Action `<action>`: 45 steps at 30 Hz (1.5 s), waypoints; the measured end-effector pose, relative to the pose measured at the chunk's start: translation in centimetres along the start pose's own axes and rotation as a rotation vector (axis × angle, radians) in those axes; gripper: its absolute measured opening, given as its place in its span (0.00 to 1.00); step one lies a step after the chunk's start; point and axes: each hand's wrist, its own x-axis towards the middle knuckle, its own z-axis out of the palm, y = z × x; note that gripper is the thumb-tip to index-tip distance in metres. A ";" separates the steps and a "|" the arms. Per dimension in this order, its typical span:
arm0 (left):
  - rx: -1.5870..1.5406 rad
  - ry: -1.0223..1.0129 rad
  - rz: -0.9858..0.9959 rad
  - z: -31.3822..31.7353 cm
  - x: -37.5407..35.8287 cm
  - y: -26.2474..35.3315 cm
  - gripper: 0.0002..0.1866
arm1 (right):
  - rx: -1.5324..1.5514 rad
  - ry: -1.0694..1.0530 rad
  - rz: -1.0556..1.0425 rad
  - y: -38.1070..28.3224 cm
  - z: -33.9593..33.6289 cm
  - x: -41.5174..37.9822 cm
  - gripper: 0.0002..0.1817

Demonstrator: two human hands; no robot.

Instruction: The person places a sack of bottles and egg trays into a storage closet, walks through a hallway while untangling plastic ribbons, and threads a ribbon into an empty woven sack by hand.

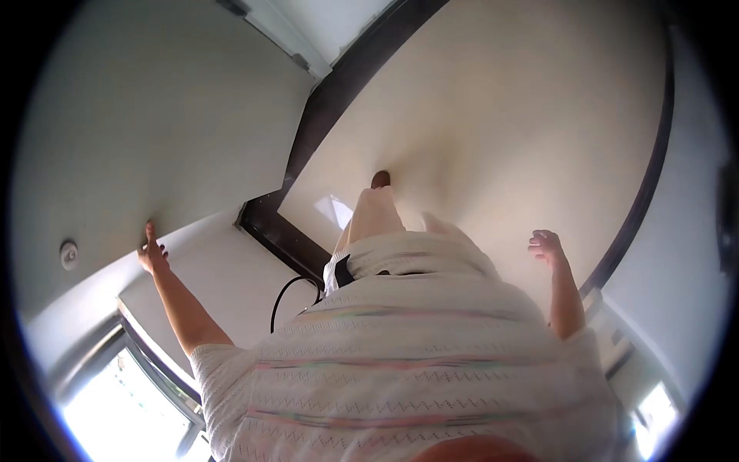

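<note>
My left hand (153, 252) is at the edge of a pale door panel (154, 115), the thumb lying on its face and the fingers bent around the edge. Beside that hand, a small round white fitting (68, 254) sits on the panel. On the other side of my body, my right hand (546, 246) hangs in the air over the floor. Its fingers are loosely curled and a little apart, and nothing shows in them. A brown shoe tip (381, 179) pokes out from under my light trousers (373, 215).
Beige floor (493, 100) spreads ahead, bordered by a dark strip (315, 123). A pale wall (693, 154) stands to the right. Bright windows (127, 400) are at the lower left. A black cable (286, 291) loops near my waist.
</note>
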 end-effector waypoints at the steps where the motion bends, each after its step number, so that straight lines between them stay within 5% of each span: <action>1: 0.065 0.014 -0.062 -0.3 1.9 -1.0 0.46 | 0.031 -0.007 0.002 -0.7 -0.1 -0.4 0.19; 6: -0.210 0.306 -0.433 -3.8 -0.2 -4.2 0.37 | 0.057 -0.020 -0.051 -1.0 -0.6 -0.7 0.19; 11: -0.654 0.401 -0.437 -5.4 4.7 -9.6 0.24 | 0.020 -0.004 0.044 2.4 -2.4 -0.8 0.18; 18: -0.468 0.297 -0.467 -7.9 -2.2 -11.2 0.23 | -0.019 0.026 0.171 8.4 -4.7 -0.6 0.20; 22: -0.381 0.295 -0.680 -6.3 -3.3 -15.3 0.23 | -0.040 0.076 -0.017 1.9 -5.8 1.7 0.18; 31: 0.193 -0.479 -0.679 -2.2 -8.6 -19.4 0.23 | -0.115 -0.057 -0.581 -17.6 0.2 0.0 0.13; 36: 0.406 -0.590 -0.612 -1.9 -7.3 -20.9 0.21 | -0.089 -0.144 -0.572 -14.6 2.9 -0.3 0.16; 38: 0.535 -0.693 -0.482 2.6 -5.5 -16.4 0.19 | -0.011 -0.083 -0.352 -11.7 3.9 -0.3 0.17; 40: 0.661 -0.810 -0.263 13.0 -4.1 -4.4 0.18 | 0.051 -0.056 -0.234 -13.1 -0.1 2.5 0.18; 43: 0.605 -0.927 0.231 32.2 -7.0 23.7 0.21 | 0.121 0.071 -0.015 -22.8 -12.7 8.5 0.17; 44: 0.525 -0.918 0.244 38.0 -9.7 37.0 0.20 | 0.137 0.074 0.052 -27.0 -17.4 11.2 0.16; 45: 0.502 -0.889 0.566 46.9 -7.9 46.7 0.21 | 0.127 0.061 0.110 -32.3 -22.3 13.5 0.14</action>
